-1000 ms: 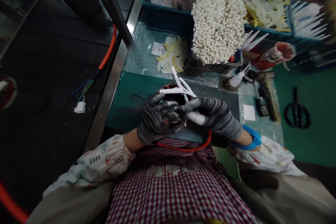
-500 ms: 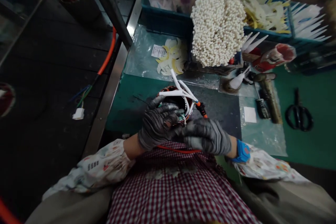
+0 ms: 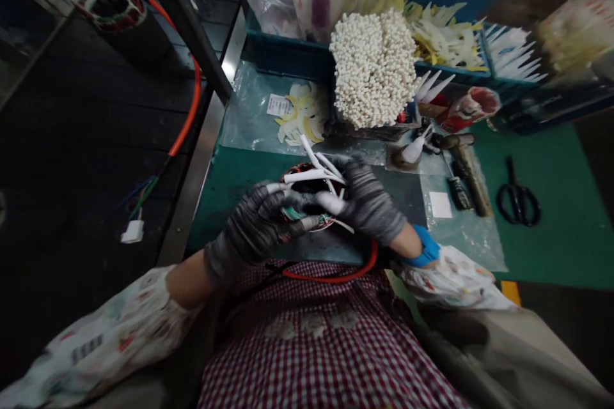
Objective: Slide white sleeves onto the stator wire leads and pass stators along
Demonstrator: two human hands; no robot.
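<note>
A motor stator (image 3: 327, 223) with copper windings stands on the bench in front of me, its opening facing up. Several white insulating sleeves (image 3: 307, 176) cross over its top. My left hand (image 3: 254, 223), in a grey striped glove, is closed around the stator's left and near rim. From the right, my gloved right hand (image 3: 369, 201) curls over the opposite rim, its thumb reaching across the opening. A thin white lead (image 3: 343, 225) sticks out at the near side. An orange cable (image 3: 330, 279) loops below, against my checked apron. The fingers partly hide the windings.
Behind the stator, a bundle of white-tipped ties (image 3: 374, 70) stands by blue bins (image 3: 292, 54). Right of it lie a hammer (image 3: 472, 172), a screwdriver (image 3: 459, 192) and black scissors (image 3: 518, 201). A metal post (image 3: 185, 22) rises at left; another stator (image 3: 115, 13) stands beyond it.
My right hand has risen from the near side to the stator's right rim. My left hand has shifted left and nearer. The orange cable's loop shows more, and the view has shifted.
</note>
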